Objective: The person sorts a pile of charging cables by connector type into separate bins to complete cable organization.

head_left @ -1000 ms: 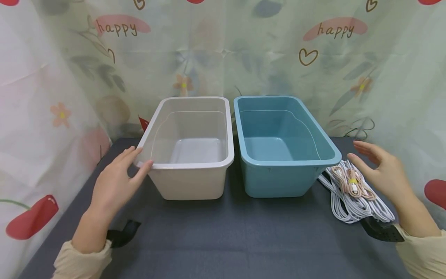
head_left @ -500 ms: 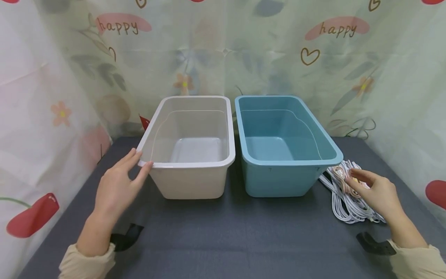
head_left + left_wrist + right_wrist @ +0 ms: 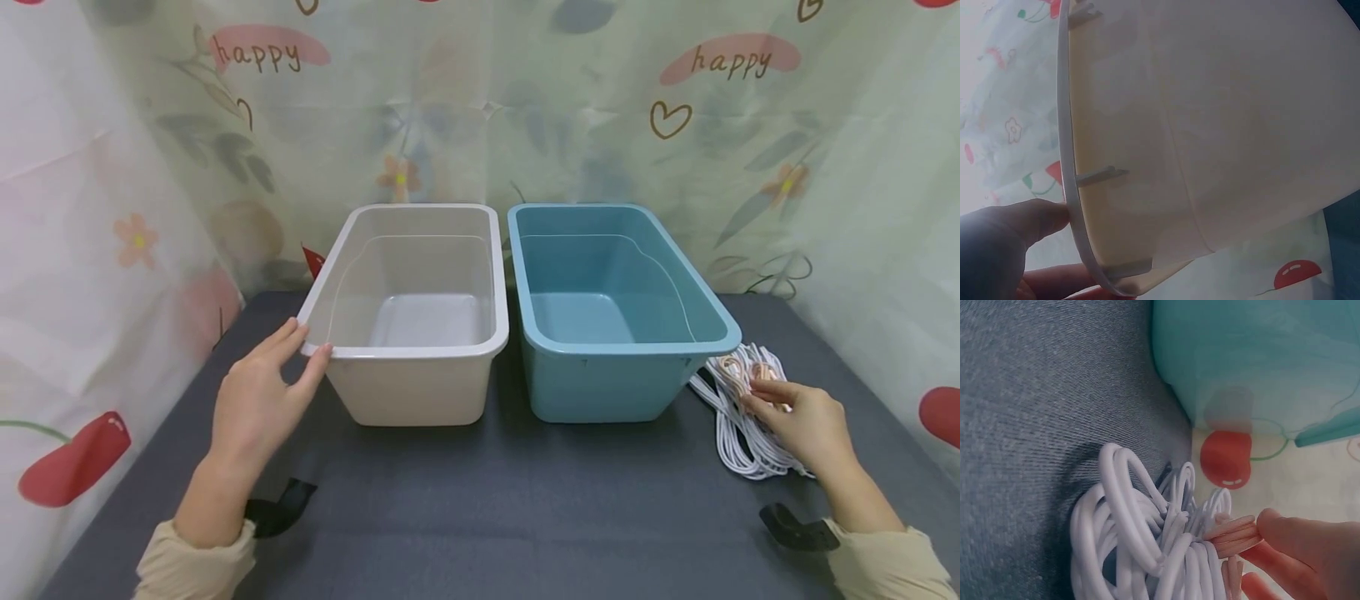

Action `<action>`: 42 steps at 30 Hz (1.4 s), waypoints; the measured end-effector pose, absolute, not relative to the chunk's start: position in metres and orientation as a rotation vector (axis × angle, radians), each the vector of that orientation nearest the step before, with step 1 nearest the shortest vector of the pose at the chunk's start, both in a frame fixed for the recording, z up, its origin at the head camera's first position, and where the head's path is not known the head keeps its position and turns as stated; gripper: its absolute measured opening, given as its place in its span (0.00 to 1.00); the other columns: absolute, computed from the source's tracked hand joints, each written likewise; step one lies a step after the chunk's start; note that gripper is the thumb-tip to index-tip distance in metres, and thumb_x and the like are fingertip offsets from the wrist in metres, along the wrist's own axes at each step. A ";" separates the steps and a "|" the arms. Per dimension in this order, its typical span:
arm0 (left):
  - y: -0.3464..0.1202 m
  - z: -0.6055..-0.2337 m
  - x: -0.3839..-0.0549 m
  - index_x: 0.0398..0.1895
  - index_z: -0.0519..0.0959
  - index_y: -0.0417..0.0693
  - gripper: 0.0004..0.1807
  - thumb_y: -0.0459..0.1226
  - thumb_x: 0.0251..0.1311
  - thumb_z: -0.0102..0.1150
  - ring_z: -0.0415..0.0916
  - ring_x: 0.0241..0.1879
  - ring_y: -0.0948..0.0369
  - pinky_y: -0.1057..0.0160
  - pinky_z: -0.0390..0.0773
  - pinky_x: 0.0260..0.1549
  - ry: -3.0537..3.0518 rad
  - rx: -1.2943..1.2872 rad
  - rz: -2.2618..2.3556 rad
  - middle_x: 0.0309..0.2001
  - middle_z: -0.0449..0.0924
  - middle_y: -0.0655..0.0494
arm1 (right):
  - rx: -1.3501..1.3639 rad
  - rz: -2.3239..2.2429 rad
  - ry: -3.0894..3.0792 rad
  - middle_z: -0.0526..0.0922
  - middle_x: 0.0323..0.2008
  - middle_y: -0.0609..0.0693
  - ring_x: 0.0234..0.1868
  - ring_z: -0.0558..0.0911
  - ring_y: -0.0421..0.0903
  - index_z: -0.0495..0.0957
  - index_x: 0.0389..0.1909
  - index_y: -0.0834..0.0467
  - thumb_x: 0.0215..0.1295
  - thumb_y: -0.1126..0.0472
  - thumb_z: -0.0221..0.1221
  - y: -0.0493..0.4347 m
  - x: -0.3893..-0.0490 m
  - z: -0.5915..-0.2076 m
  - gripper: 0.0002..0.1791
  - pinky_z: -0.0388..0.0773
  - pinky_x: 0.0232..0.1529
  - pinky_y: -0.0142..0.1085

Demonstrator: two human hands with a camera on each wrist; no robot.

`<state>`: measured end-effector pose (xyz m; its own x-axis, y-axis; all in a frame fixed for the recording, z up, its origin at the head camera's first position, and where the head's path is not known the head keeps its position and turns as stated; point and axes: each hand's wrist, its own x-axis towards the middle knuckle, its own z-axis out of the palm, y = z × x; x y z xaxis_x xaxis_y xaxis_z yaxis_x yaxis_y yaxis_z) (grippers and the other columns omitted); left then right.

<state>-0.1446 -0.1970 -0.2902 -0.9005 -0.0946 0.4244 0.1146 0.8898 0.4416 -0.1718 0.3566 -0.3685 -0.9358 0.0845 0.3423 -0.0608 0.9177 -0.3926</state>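
Observation:
At the front left corner of a beige plastic bin, my left hand rests its fairly straight fingers and thumb on the rim. The left wrist view shows the thumb meeting that rim. To the right, a coiled pinkish cable lies on top of a bundle of white cables. My right hand pinches the pinkish cable between thumb and fingertips; part of it is hidden behind the fingers. A blue plastic bin stands just left of the cables.
Both bins stand side by side with a narrow gap on a dark grey cloth-covered table. Printed curtains hang behind and at both sides. Dark straps stick out near both wrists.
My right hand has come down and inward from above the cables, and its fingers have closed on the pinkish cable. The left hand has stayed at the beige bin's corner.

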 end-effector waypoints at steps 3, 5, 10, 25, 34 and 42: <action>-0.197 -0.290 -0.145 0.61 0.70 0.40 0.28 0.49 0.63 0.53 0.67 0.61 0.39 0.37 0.69 0.53 -2.616 -0.008 -0.653 0.64 0.68 0.42 | -0.047 0.584 -2.722 0.83 0.38 0.69 0.36 0.80 0.66 0.81 0.43 0.67 0.57 0.59 0.63 0.356 -0.172 -0.369 0.18 0.68 0.24 0.37; -0.198 -0.290 -0.145 0.61 0.70 0.41 0.28 0.49 0.63 0.53 0.67 0.61 0.39 0.37 0.69 0.54 -2.618 -0.006 -0.656 0.64 0.68 0.42 | -0.056 0.582 -2.709 0.83 0.36 0.69 0.37 0.80 0.66 0.82 0.43 0.67 0.56 0.59 0.64 0.355 -0.171 -0.369 0.17 0.68 0.24 0.37; -0.198 -0.291 -0.145 0.61 0.71 0.41 0.28 0.49 0.63 0.53 0.67 0.61 0.40 0.37 0.69 0.54 -2.610 -0.004 -0.661 0.64 0.68 0.42 | -0.134 0.633 -2.679 0.84 0.34 0.66 0.26 0.76 0.27 0.83 0.41 0.65 0.56 0.58 0.64 0.354 -0.170 -0.368 0.16 0.65 0.23 0.28; -0.198 -0.292 -0.145 0.61 0.71 0.42 0.28 0.49 0.63 0.53 0.67 0.61 0.40 0.37 0.70 0.53 -2.601 0.006 -0.668 0.63 0.69 0.43 | -0.425 1.187 -2.568 0.72 0.18 0.12 0.26 0.73 0.12 0.84 0.44 0.53 0.56 0.44 0.63 0.369 -0.179 -0.374 0.20 0.75 0.18 0.27; -0.198 -0.292 -0.146 0.61 0.71 0.42 0.28 0.49 0.63 0.53 0.67 0.61 0.40 0.37 0.69 0.54 -2.611 0.013 -0.668 0.64 0.68 0.43 | -0.472 1.452 -2.408 0.78 0.18 0.20 0.28 0.72 0.13 0.84 0.35 0.41 0.56 0.51 0.64 0.358 -0.171 -0.341 0.05 0.70 0.23 0.15; -0.198 -0.292 -0.146 0.61 0.71 0.42 0.28 0.49 0.63 0.53 0.67 0.61 0.41 0.37 0.70 0.54 -2.602 0.011 -0.669 0.63 0.69 0.43 | -0.470 1.543 -2.269 0.79 0.19 0.22 0.29 0.75 0.15 0.84 0.43 0.47 0.56 0.55 0.65 0.352 -0.173 -0.318 0.13 0.70 0.32 0.10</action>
